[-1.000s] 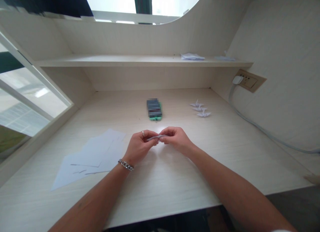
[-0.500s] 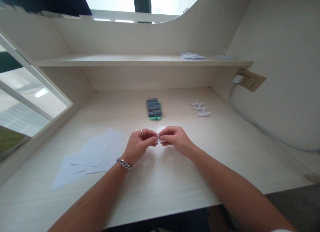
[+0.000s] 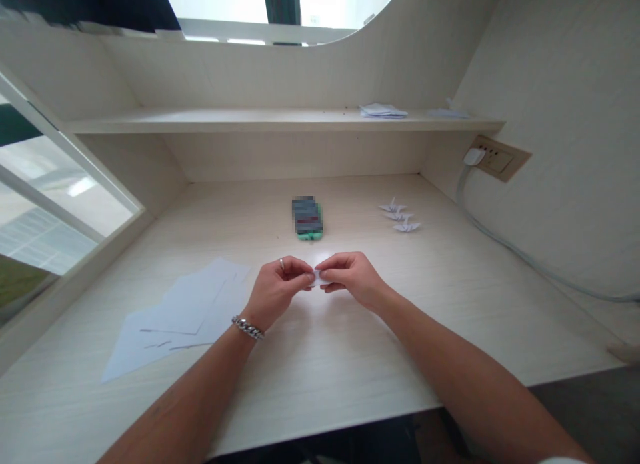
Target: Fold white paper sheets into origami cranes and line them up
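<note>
Between our left hand (image 3: 275, 287) and right hand (image 3: 354, 279), small folded white paper piece (image 3: 317, 278); we pinch one end in each, thumb against fingers, only its middle showing. On pale wooden surface (image 3: 325, 371), three white folded-paper cranes (image 3: 407, 228) beyond right hand, flat white paper sheets (image 3: 175, 307) beside left.

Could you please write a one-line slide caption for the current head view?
Left hand and right hand pinch a small white paper piece over a desk, three paper cranes beyond.
</note>
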`<state>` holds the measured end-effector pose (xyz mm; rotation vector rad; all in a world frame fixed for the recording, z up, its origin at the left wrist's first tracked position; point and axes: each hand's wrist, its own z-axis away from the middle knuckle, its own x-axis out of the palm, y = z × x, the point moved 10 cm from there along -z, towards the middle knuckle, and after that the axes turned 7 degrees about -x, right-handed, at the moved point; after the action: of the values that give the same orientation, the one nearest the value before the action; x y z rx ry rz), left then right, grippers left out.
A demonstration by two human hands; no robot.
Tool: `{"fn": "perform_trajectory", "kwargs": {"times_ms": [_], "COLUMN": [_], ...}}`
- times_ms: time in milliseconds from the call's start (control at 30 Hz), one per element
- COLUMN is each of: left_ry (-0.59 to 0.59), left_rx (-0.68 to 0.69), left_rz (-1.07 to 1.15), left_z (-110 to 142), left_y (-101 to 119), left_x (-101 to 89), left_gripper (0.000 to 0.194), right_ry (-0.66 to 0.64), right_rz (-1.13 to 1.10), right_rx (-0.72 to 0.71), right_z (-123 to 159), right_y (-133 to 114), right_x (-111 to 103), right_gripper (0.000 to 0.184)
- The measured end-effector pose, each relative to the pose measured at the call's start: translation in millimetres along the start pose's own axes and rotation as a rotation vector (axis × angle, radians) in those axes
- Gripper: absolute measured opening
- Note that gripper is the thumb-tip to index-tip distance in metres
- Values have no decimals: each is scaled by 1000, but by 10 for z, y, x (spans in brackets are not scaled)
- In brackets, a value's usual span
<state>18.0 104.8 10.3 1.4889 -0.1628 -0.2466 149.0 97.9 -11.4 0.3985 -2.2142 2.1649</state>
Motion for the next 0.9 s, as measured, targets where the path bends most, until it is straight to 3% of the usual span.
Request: {"fn": "perform_trajectory", "kwargs": {"times_ms": [367, 667, 900], "left_ry": [-10, 15, 25], "left_rx": [-31, 31, 42], "left_rz": [-21, -90, -128], "left_z": [-15, 14, 19], "left_y": [-19, 61, 47], "left_x": [3, -12, -3], "left_gripper": [7, 5, 10], "right_ry": [-16, -37, -44], "right_rz": [-42, -66, 50], "right_rx": [37, 19, -27], "right_z": [21, 28, -6], "right_y": [-52, -49, -28], "right_x": [47, 57, 36], "right_gripper": [21, 22, 24]}}
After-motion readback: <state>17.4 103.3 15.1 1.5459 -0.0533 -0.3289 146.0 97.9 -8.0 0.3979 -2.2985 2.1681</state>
